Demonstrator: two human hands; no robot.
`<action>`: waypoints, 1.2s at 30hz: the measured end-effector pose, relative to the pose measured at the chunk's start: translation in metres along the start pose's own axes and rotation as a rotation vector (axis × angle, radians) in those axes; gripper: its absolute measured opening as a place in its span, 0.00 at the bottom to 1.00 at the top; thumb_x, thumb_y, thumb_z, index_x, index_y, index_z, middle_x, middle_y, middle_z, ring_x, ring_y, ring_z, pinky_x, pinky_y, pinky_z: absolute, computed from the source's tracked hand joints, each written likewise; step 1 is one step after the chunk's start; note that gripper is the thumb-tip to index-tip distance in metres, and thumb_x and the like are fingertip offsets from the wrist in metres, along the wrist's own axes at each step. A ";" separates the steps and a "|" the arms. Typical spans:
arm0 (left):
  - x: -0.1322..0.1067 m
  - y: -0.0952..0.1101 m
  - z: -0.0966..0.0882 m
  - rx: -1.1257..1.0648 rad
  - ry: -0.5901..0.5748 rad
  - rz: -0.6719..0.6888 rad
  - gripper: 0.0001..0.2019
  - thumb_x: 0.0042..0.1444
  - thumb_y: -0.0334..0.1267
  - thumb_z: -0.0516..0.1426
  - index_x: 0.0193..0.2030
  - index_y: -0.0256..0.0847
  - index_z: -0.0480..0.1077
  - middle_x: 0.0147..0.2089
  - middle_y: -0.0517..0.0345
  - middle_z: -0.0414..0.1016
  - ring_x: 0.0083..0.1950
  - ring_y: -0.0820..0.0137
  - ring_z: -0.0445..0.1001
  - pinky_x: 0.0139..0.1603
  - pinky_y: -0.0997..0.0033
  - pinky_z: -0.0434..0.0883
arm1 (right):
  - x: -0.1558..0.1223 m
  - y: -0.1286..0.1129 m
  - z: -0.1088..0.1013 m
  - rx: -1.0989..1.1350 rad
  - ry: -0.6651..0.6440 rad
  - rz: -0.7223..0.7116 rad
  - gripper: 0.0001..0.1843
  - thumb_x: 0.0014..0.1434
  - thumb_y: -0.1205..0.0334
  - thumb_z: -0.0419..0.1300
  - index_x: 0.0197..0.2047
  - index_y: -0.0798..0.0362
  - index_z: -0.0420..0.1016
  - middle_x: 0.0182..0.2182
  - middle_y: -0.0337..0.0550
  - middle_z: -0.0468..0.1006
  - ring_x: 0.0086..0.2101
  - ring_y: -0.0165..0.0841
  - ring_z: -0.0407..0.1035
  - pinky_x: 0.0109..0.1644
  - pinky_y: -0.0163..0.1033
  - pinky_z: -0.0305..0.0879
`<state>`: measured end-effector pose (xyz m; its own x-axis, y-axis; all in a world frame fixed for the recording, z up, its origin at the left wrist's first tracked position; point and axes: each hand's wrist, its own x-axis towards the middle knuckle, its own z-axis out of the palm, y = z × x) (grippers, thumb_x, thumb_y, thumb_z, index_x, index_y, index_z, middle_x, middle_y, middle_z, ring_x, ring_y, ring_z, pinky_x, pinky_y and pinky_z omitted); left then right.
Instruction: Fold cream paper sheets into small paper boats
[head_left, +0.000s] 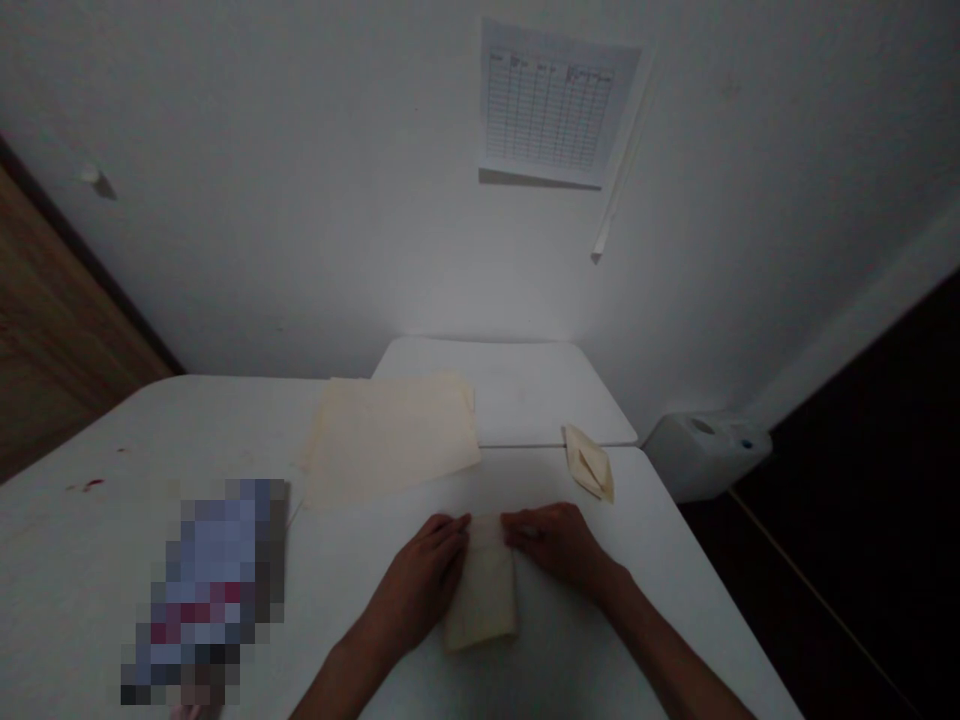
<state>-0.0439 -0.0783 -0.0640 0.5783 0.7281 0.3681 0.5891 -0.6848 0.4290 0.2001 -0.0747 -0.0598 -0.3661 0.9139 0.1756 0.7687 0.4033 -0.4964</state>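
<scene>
A folded strip of cream paper [481, 595] lies lengthwise on the white table [97, 540] right in front of me. My left hand [427, 570] grips its upper left edge between the fingers and thumb. From the other side, my right hand [551, 543] holds its upper right edge. The two hands nearly meet across the top of the strip, hiding part of the fold. Beyond them lie a loose sheaf of cream paper [391, 440] and a small folded paper shape [589, 463].
A pixelated, blurred object [206, 590] covers part of the table on the left. A second white table [510, 390] abuts the far end. A white box-like device [705, 455] stands past the right corner, above a dark floor. A printed table sheet [551, 100] hangs on the wall.
</scene>
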 end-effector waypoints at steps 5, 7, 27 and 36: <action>0.001 0.000 -0.001 0.002 -0.004 -0.001 0.12 0.65 0.33 0.49 0.48 0.40 0.72 0.56 0.52 0.73 0.55 0.64 0.69 0.54 0.60 0.73 | -0.005 -0.003 -0.012 -0.086 -0.082 0.000 0.20 0.58 0.53 0.63 0.54 0.39 0.73 0.42 0.36 0.82 0.37 0.35 0.76 0.44 0.37 0.66; 0.001 -0.001 0.000 0.013 -0.006 0.004 0.12 0.65 0.33 0.49 0.49 0.40 0.72 0.56 0.51 0.73 0.55 0.63 0.69 0.55 0.59 0.73 | -0.006 -0.004 -0.013 -0.102 -0.100 -0.015 0.20 0.58 0.53 0.62 0.55 0.39 0.72 0.42 0.36 0.82 0.36 0.34 0.76 0.44 0.37 0.65; -0.001 -0.005 0.003 0.033 -0.033 -0.009 0.11 0.65 0.33 0.50 0.47 0.40 0.72 0.58 0.53 0.72 0.56 0.64 0.67 0.56 0.60 0.72 | -0.006 -0.009 -0.023 -0.179 -0.202 -0.037 0.30 0.53 0.48 0.63 0.59 0.38 0.67 0.45 0.41 0.80 0.43 0.44 0.75 0.47 0.45 0.65; 0.000 -0.004 0.004 0.019 -0.018 0.007 0.11 0.65 0.34 0.49 0.47 0.40 0.72 0.58 0.53 0.72 0.56 0.63 0.68 0.55 0.58 0.72 | -0.009 -0.014 -0.029 -0.144 -0.242 -0.020 0.36 0.51 0.45 0.65 0.62 0.40 0.64 0.51 0.44 0.77 0.46 0.47 0.73 0.50 0.48 0.64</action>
<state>-0.0447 -0.0756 -0.0689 0.5924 0.7225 0.3563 0.5953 -0.6906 0.4107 0.2081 -0.0874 -0.0301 -0.4834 0.8748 -0.0325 0.8204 0.4398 -0.3654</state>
